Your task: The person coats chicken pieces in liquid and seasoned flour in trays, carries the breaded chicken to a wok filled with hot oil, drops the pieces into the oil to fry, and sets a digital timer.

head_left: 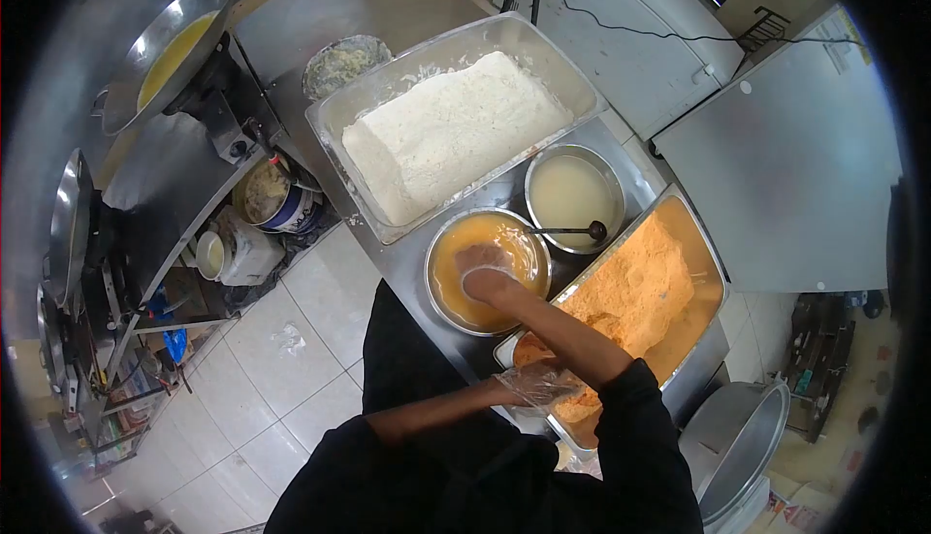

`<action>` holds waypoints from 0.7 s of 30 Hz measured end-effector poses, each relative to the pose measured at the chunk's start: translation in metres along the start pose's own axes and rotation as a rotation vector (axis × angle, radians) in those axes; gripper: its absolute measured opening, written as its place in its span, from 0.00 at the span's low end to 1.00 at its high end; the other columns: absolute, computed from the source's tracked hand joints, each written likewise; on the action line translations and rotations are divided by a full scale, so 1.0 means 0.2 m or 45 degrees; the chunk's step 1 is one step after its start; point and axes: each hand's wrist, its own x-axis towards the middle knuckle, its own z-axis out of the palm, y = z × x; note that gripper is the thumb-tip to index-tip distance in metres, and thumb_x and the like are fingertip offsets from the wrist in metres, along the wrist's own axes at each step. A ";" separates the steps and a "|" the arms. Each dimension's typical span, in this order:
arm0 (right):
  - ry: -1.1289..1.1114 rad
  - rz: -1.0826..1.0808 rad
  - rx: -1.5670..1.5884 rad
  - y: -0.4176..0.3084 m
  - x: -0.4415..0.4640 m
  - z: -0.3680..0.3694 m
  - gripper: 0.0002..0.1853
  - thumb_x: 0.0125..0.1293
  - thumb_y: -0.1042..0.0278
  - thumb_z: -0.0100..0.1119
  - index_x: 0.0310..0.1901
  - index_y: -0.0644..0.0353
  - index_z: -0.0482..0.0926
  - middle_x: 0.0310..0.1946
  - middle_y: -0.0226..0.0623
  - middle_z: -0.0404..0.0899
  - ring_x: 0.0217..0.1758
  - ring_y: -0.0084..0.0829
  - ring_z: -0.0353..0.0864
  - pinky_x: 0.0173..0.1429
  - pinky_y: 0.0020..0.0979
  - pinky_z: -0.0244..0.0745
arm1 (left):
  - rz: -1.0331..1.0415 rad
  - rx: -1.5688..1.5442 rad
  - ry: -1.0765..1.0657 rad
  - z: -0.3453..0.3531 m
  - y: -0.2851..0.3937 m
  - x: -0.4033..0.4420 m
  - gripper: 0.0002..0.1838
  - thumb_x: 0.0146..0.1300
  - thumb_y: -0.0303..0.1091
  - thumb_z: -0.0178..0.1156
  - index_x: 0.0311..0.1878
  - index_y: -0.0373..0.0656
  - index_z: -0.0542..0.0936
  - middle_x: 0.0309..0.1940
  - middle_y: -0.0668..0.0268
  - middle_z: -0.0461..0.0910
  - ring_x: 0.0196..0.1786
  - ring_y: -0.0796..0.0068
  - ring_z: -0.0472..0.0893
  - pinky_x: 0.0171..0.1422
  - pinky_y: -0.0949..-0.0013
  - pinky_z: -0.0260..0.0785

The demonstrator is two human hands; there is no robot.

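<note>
My right hand (482, 264), in a clear plastic glove, dips into the orange liquid of a steel bowl (438, 313); its fingers are hidden in the liquid. Under my right forearm, my left hand (545, 386), also in clear plastic, is at the near end of a steel tray (713, 291) of orange powder (635, 287). Whether its fingers hold anything cannot be made out. A second steel bowl (572, 193) of pale liquid stands beside the first, with a black ladle (595, 231) lying across its near side. Beyond the bowls is a large tray (388, 235) of white flour (456, 131).
A small bowl (346, 64) with pale, crumbly contents stands behind the flour tray. To the left are a wok (199, 44) of yellow liquid on a burner and a bucket (296, 212). A large metal pot (737, 442) is at lower right, and white freezers (776, 146) stand at upper right.
</note>
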 end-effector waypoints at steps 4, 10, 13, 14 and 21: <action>-0.136 0.077 -0.004 0.00 -0.05 -0.35 0.15 0.63 0.61 0.55 0.40 0.62 0.85 0.42 0.53 0.85 0.47 0.49 0.86 0.52 0.41 0.81 | -0.256 -0.441 -0.207 -0.17 0.07 0.08 0.21 0.71 0.32 0.50 0.66 0.53 0.73 0.62 0.53 0.71 0.62 0.53 0.73 0.69 0.55 0.65; 0.058 0.255 0.869 0.15 -0.27 -0.52 0.20 0.58 0.58 0.68 0.42 0.67 0.81 0.40 0.50 0.83 0.41 0.47 0.81 0.46 0.44 0.75 | -0.233 -0.256 -0.499 -0.19 0.05 0.10 0.24 0.69 0.35 0.53 0.69 0.52 0.71 0.72 0.54 0.64 0.73 0.53 0.64 0.79 0.53 0.55; -0.037 0.295 1.422 0.23 -0.28 -0.43 0.21 0.59 0.57 0.69 0.44 0.68 0.80 0.40 0.47 0.81 0.43 0.44 0.79 0.47 0.41 0.74 | -0.114 -0.144 -0.375 -0.17 0.06 0.10 0.21 0.71 0.40 0.52 0.65 0.47 0.74 0.64 0.52 0.70 0.67 0.52 0.68 0.75 0.52 0.59; 0.026 0.298 1.292 0.24 -0.30 -0.42 0.22 0.59 0.56 0.70 0.44 0.67 0.80 0.39 0.46 0.81 0.42 0.41 0.78 0.46 0.39 0.73 | 0.015 -0.101 -0.153 -0.16 0.05 0.09 0.20 0.74 0.44 0.51 0.60 0.42 0.77 0.56 0.50 0.76 0.60 0.53 0.74 0.70 0.53 0.63; 0.214 0.145 0.757 0.36 -0.46 -0.57 0.18 0.59 0.58 0.72 0.40 0.65 0.81 0.31 0.40 0.80 0.33 0.30 0.75 0.38 0.36 0.72 | 0.210 0.402 -0.509 -0.14 0.02 0.09 0.24 0.67 0.37 0.51 0.67 0.49 0.71 0.70 0.53 0.67 0.72 0.49 0.66 0.79 0.47 0.53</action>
